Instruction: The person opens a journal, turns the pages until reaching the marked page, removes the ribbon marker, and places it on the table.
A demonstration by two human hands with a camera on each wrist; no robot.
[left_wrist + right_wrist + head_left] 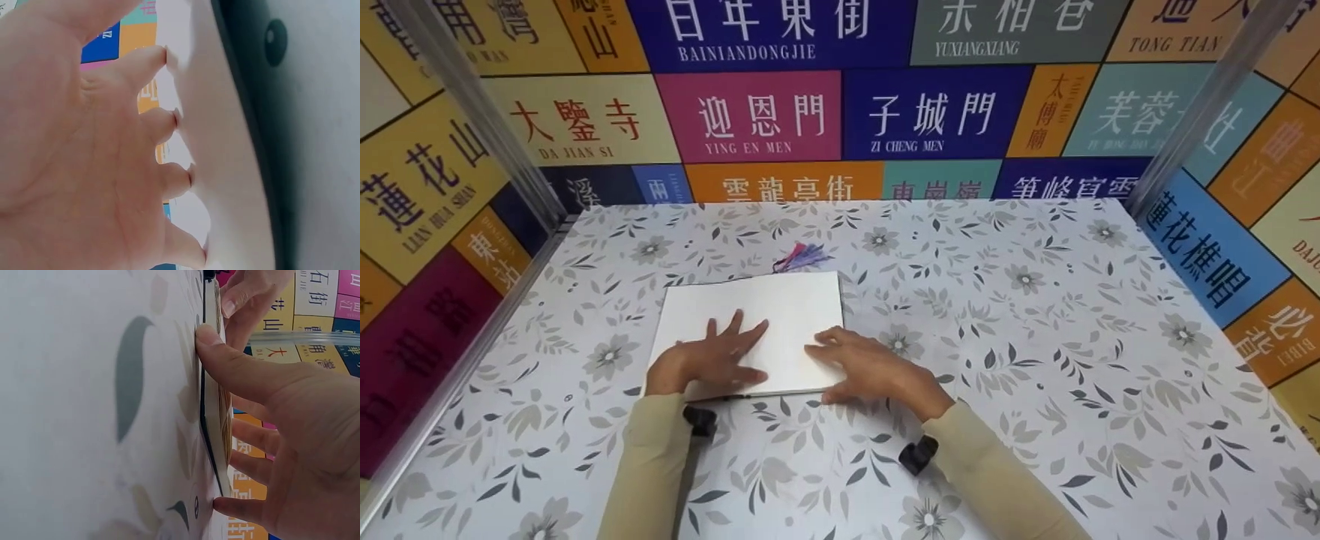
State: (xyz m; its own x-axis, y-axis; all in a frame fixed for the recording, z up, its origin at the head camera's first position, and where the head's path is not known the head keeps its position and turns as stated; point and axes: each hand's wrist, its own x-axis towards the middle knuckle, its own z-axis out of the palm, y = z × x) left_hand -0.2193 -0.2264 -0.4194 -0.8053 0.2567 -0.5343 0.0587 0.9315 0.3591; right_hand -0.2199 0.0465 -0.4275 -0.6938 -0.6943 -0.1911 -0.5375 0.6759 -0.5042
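A notebook (791, 307) with blank white pages and a thin dark cover edge lies flat, left of the table's middle. On its page rests my left hand (716, 360), fingers spread and fingertips pressing the paper (214, 124), as the left wrist view confirms. My right hand (874, 367) is at the notebook's right side. Its thumb touches the near edge, and the other fingers reach over the right part of the page. The right wrist view shows the page block (211, 402) edge-on beside the extended right fingers (250, 467). A pink and purple tassel (804, 256) lies beyond the far edge.
The table (1035, 420) has a white cloth with grey flowers and leaves. Panels with colourful place-name signs (746, 112) rise behind it and at both sides. Black wrist mounts (919, 454) sit under both sleeves, close to the tabletop.
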